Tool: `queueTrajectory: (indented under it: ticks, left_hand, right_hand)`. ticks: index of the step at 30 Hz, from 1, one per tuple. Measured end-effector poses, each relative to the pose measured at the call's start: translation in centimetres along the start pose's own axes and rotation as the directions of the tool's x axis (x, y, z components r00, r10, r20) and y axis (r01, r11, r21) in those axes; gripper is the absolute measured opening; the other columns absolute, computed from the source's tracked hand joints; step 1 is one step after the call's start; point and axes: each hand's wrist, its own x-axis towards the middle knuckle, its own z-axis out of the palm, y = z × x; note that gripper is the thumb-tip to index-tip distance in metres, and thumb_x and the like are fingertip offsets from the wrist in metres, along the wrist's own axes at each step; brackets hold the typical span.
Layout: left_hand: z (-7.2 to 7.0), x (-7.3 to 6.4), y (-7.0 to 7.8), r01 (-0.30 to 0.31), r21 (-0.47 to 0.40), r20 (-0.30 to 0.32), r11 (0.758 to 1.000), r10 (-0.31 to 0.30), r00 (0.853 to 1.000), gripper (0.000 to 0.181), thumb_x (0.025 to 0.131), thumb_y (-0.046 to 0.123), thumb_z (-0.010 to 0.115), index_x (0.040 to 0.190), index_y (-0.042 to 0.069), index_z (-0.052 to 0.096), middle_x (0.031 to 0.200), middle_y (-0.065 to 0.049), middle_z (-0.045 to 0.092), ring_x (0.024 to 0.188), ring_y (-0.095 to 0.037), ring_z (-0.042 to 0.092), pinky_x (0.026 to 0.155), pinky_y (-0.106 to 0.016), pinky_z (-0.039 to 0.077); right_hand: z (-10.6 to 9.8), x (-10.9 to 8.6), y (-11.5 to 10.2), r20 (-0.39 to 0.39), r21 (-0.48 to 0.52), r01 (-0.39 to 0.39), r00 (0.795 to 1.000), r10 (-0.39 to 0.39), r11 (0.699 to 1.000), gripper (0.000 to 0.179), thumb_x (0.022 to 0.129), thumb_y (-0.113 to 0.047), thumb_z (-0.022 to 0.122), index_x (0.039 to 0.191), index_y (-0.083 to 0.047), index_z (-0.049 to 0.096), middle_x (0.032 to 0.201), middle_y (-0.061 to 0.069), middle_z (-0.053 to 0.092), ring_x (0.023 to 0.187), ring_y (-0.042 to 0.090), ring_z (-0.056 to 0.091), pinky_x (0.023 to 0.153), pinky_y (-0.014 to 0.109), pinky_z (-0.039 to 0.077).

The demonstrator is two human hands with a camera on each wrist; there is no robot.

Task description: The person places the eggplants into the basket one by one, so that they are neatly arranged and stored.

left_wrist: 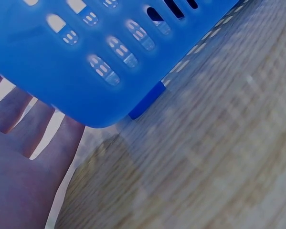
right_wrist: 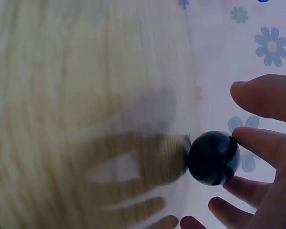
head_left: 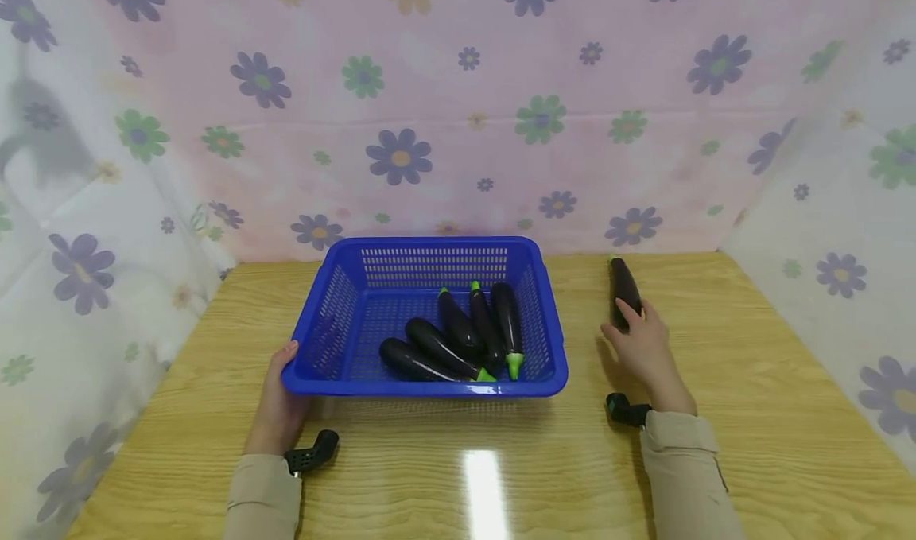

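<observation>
A blue plastic basket (head_left: 429, 389) stands on the table with several dark purple eggplants (head_left: 506, 317) lying in it, mostly towards its right side. My left hand (head_left: 277, 397) rests against the basket's front left corner. In the left wrist view its straight, spread fingers (left_wrist: 23, 112) lie along the outside of the wall. A separate eggplant (head_left: 624, 281) lies right of the basket near the back edge, its green stem end pointing away. Over its near end reaches my right hand (head_left: 644, 349), thumb and fingers spread. The right wrist view shows fingertips (right_wrist: 240, 133) right at the eggplant's rounded end, with the thumb apart.
The wood-grain table (head_left: 401, 468) ends at a pink floral cloth backdrop (head_left: 444, 190), with pale floral cloth on both sides. A black wrist camera (head_left: 312, 452) sits on the left wrist and another wrist camera (head_left: 626, 409) on the right.
</observation>
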Motion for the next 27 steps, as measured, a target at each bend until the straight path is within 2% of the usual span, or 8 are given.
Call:
queueTrajectory:
  ticks: [5, 9, 12, 16, 20, 24, 27]
  left_hand:
    - [0.0, -0.13, 0.05, -0.001, 0.007, 0.004, 1.0, 0.001, 1.0, 0.058, 0.09, 0.049, 0.033, 0.137, 0.016, 0.026, 0.128, -0.002, 0.042, 0.114, -0.017, 0.04, 0.093, -0.029, 0.026]
    - [0.03, -0.17, 0.12, 0.004, 0.018, 0.001, 1.0, -0.004, 1.0, 0.059, 0.09, 0.05, 0.032, 0.139, 0.018, 0.024, 0.133, -0.004, 0.037, 0.117, -0.018, 0.037, 0.094, -0.029, 0.025]
    - [0.03, -0.15, 0.12, 0.008, 0.024, 0.006, 1.0, -0.008, 1.0, 0.06, 0.09, 0.051, 0.032, 0.14, 0.019, 0.023, 0.136, -0.006, 0.033, 0.119, -0.018, 0.034, 0.095, -0.029, 0.024]
    - [-0.03, -0.13, 0.12, 0.01, 0.022, 0.004, 1.0, -0.01, 1.0, 0.06, 0.09, 0.051, 0.032, 0.14, 0.019, 0.023, 0.137, -0.006, 0.032, 0.119, -0.018, 0.035, 0.095, -0.029, 0.024]
    - [-0.05, -0.09, 0.07, 0.01, 0.026, -0.002, 1.0, -0.01, 1.0, 0.06, 0.089, 0.052, 0.033, 0.139, 0.019, 0.024, 0.135, -0.005, 0.035, 0.118, -0.019, 0.036, 0.094, -0.03, 0.025]
    - [-0.1, -0.04, -0.01, 0.006, 0.036, -0.002, 0.999, -0.005, 1.0, 0.06, 0.089, 0.052, 0.033, 0.139, 0.02, 0.025, 0.133, -0.005, 0.038, 0.116, -0.018, 0.038, 0.094, -0.03, 0.025]
    - [-0.1, -0.05, -0.01, 0.006, 0.028, -0.002, 1.0, -0.006, 1.0, 0.06, 0.089, 0.052, 0.033, 0.139, 0.019, 0.025, 0.131, -0.005, 0.039, 0.115, -0.018, 0.038, 0.094, -0.03, 0.025]
  right_hand:
    - [-0.25, -0.35, -0.28, -0.026, -0.064, -0.013, 1.0, 0.012, 0.998, 0.054, 0.092, -0.034, 0.042, 0.132, 0.001, 0.037, 0.135, 0.035, 0.01, 0.115, 0.058, 0.016, 0.083, 0.064, 0.024]
    - [-0.42, -0.51, -0.57, -0.058, -0.082, -0.003, 0.998, -0.002, 0.997, 0.046, 0.093, -0.035, 0.041, 0.12, 0.001, 0.052, 0.131, 0.033, 0.021, 0.111, 0.052, 0.027, 0.083, 0.06, 0.028]
    - [-0.55, -0.6, -0.64, -0.082, -0.088, 0.019, 0.996, -0.026, 0.996, 0.039, 0.091, -0.031, 0.047, 0.111, 0.001, 0.059, 0.124, 0.033, 0.028, 0.108, 0.048, 0.031, 0.082, 0.056, 0.031]
    - [-0.72, -0.65, -0.62, -0.087, -0.084, 0.039, 0.995, -0.046, 0.996, 0.031, 0.087, -0.024, 0.056, 0.106, 0.001, 0.062, 0.117, 0.035, 0.03, 0.105, 0.045, 0.032, 0.078, 0.054, 0.034]
    - [-0.82, -0.56, -0.47, -0.046, -0.082, 0.025, 0.998, -0.029, 0.996, 0.031, 0.086, -0.025, 0.057, 0.106, -0.001, 0.06, 0.119, 0.037, 0.028, 0.106, 0.05, 0.029, 0.079, 0.058, 0.032]
    - [-0.87, -0.41, -0.4, 0.043, -0.101, 0.022, 0.999, -0.017, 0.995, 0.037, 0.088, -0.031, 0.054, 0.111, -0.003, 0.055, 0.126, 0.039, 0.025, 0.11, 0.058, 0.026, 0.084, 0.062, 0.027]
    - [-0.83, -0.35, -0.44, 0.102, -0.11, 0.036, 0.994, -0.025, 0.993, 0.039, 0.089, -0.033, 0.051, 0.115, -0.003, 0.053, 0.128, 0.04, 0.024, 0.113, 0.058, 0.023, 0.086, 0.064, 0.024]
